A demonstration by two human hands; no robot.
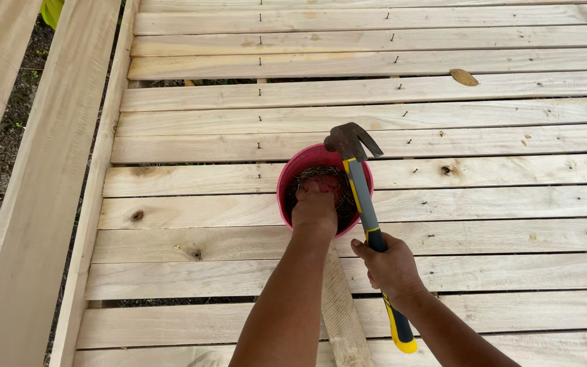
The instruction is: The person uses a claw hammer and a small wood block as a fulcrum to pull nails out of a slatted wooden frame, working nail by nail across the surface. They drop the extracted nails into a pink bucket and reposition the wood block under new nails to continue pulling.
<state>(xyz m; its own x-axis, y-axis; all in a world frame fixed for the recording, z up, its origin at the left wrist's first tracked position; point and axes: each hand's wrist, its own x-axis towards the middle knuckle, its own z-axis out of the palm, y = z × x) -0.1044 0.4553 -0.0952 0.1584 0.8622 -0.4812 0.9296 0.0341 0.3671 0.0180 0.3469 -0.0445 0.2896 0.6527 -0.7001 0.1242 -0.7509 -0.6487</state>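
Nails in pink bucket, left hand fingers seemingly buried, right hand gripping hammer

Bucket on planks; nails in bucket; hammer right, over rim.

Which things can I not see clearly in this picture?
Head view only:
- Fingers of the left hand: buried among nails in the pink bucket.
- Bucket's depth: hidden by the nails and hand.
- Part of the hammer handle: covered by the right hand.
- Short plank: cut off by the bottom edge.
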